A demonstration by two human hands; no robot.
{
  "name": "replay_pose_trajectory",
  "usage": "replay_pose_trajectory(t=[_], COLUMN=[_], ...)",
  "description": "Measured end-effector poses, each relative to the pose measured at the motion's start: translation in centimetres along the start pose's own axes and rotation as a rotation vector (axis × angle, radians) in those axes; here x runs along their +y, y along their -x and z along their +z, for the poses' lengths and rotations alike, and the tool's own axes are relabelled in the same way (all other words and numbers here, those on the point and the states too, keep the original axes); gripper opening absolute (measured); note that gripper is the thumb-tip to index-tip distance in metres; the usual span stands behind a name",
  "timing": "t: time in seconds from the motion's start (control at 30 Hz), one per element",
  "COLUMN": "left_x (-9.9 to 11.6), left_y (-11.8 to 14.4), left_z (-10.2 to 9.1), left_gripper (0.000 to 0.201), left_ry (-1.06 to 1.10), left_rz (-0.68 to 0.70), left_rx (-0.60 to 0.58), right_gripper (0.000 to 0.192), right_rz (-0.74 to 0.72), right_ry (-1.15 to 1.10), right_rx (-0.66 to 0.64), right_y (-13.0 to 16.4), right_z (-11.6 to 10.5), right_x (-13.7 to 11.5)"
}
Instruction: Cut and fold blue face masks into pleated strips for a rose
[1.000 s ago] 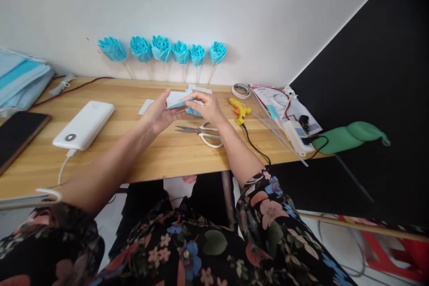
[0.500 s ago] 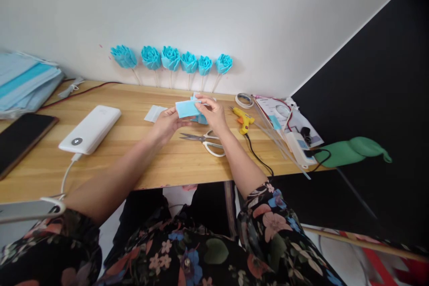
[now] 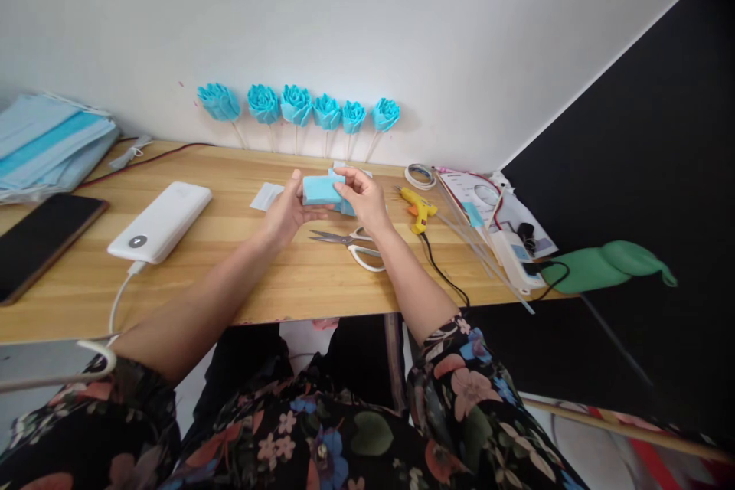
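Both hands, left hand (image 3: 285, 208) and right hand (image 3: 363, 199), held a folded blue piece (image 3: 319, 189) between grasping fingers above the wooden surface (image 3: 276, 276), near scissors (image 3: 351, 242).

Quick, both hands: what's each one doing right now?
Left hand: closed on the left end of the blue piece.
Right hand: closed on the same blue piece's right end.
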State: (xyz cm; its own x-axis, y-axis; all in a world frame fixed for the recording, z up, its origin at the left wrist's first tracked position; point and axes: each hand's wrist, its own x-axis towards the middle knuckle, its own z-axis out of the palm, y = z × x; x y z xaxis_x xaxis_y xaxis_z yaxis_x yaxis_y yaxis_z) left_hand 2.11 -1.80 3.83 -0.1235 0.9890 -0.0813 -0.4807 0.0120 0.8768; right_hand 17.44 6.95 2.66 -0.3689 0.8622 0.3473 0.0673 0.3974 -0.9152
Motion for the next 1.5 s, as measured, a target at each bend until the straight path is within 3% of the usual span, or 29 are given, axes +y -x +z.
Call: replay_pose_trajectory(t=[0.2,0.43,0.7,1.33,1.5], left_x=[-0.1,-0.1,-0.4,-0.3,-0.3], left_y=[0.4,0.1,0.1,-0.1,-0.6], left_z=[-0.4,-0.5,-0.7,-0.8,-1.2], left_gripper=[0.049,0.041,0.039,0.050,0.049], left_ry=[-0.127,-0.164,-0.159,-0.147,-0.298], left_rz=[0.082,0.127,0.147,0.139,0.261], left_rx=[0.053,0.088,0.070,0.070,0.138], right_gripper=[0.044,0.060,0.037,0.034,0.032], right_rz=[0.009,0.058,0.057,0.038,0.008], right_ry=[0.001,-0.103,-0.006,-0.058,0.038], right_rx=[-0.036,-0.093,-0.064,-0.055,-0.066], right_y=[0.2,0.2,0.5,0.5,0.8], right_z=[0.2,0.4,0.3,0.5,0.4], right_x=[-0.7,-0.9,-0.9,-0.9,-1.4])
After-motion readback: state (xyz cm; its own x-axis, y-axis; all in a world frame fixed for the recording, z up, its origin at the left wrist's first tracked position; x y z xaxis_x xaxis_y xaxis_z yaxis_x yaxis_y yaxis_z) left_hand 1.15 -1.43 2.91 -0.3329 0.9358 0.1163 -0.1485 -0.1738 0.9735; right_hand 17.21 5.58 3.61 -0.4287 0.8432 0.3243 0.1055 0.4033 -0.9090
